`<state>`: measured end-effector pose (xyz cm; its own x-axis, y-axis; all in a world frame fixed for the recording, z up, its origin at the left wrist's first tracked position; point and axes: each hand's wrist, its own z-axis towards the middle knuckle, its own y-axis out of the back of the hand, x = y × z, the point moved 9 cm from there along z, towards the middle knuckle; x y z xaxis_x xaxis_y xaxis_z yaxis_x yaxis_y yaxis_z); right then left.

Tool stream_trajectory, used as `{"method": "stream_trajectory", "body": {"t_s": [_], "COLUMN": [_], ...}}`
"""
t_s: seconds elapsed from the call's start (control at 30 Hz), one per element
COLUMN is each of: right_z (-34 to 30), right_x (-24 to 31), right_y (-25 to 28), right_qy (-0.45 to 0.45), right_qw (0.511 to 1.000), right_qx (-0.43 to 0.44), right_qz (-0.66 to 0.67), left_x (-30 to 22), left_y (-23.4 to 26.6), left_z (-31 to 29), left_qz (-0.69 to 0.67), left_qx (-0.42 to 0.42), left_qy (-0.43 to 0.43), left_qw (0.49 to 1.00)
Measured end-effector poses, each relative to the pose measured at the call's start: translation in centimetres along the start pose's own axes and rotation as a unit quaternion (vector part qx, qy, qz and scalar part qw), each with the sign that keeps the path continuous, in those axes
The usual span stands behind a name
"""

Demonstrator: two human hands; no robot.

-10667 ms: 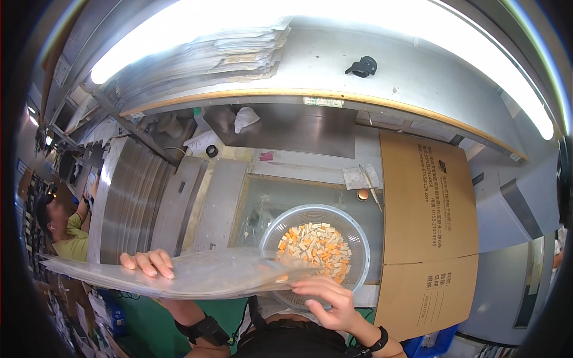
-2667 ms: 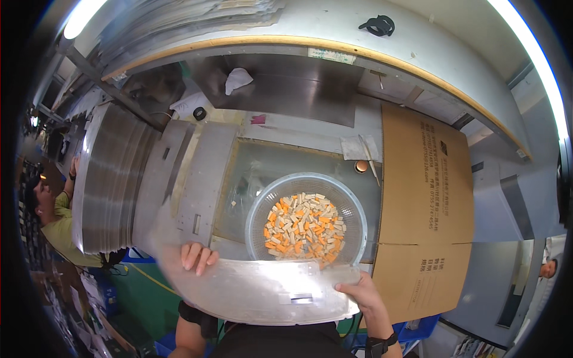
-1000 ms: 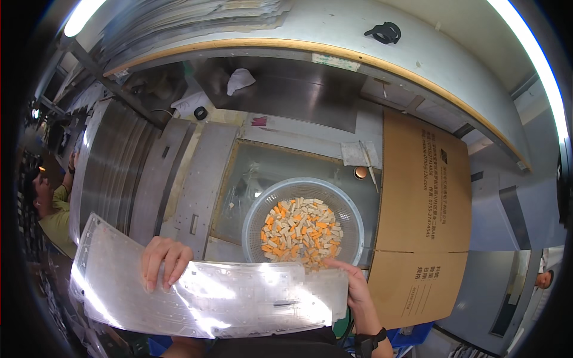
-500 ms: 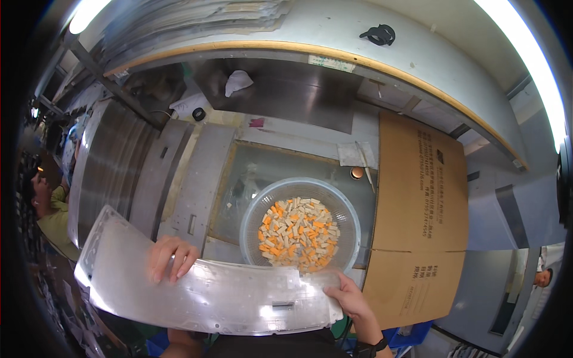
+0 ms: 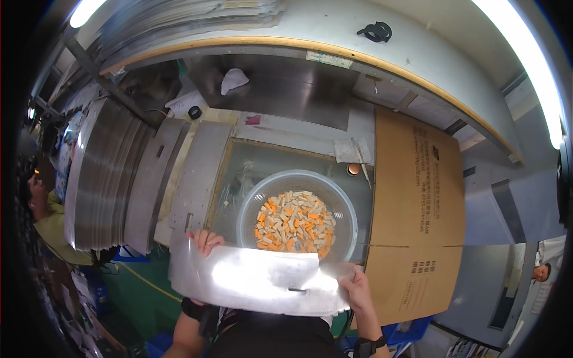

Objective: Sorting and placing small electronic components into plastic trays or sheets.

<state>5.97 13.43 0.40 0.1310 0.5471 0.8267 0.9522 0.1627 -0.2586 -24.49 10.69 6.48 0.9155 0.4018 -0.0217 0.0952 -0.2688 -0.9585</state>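
A shiny thin metal sheet (image 5: 250, 277) with a small slot spans the front, just below the basket, with glare on its face. My left hand (image 5: 206, 241) curls its fingers over the far edge near the left end; my left thumb is hidden. At the right end my right hand (image 5: 357, 289) grips the edge, fingers closed. Beyond the sheet stands a round grey plastic basket (image 5: 353, 230), its near rim partly covered by the sheet. Many small tan and orange blocks (image 5: 295, 221) lie in the basket.
A stack of metal sheets (image 5: 98, 179) stands at left, near a person in a yellowish top (image 5: 59, 230). An unfolded cardboard box (image 5: 415, 185) lies right. At the back are a shelf (image 5: 286, 42), a white cloth (image 5: 234, 80) and a small copper-coloured round object (image 5: 353, 169).
The metal sheet has swung from a slant at the left to nearly level in front of me. My left hand has moved right and slightly farther away with it; my right hand stays at its end.
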Motion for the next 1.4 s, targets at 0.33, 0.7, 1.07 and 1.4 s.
{"method": "stream_trajectory", "body": {"t_s": [0.33, 0.7, 1.07, 1.4], "right_z": [6.7, 7.9, 3.5, 2.8], "right_x": [5.0, 10.2, 8.3, 8.0], "right_y": [0.4, -0.5, 5.3, 6.1], "right_qy": [0.159, 0.243, 0.153, 0.160], "right_qw": [0.986, 0.967, 0.978, 0.981], "right_qx": [0.005, -0.002, -0.004, 0.002], "right_qz": [-0.049, -0.082, -0.140, -0.106], "left_x": [2.2, 2.5, -0.3, 0.5], "left_y": [-0.7, -2.4, 3.9, 0.3], "left_z": [7.5, 10.6, 3.2, 1.6], "left_qz": [-0.006, 0.094, 0.027, 0.103], "left_qx": [0.119, 0.112, 0.016, 0.056], "left_qy": [0.059, 0.018, 0.037, 0.046], "left_qw": [0.991, 0.989, 0.999, 0.992]}}
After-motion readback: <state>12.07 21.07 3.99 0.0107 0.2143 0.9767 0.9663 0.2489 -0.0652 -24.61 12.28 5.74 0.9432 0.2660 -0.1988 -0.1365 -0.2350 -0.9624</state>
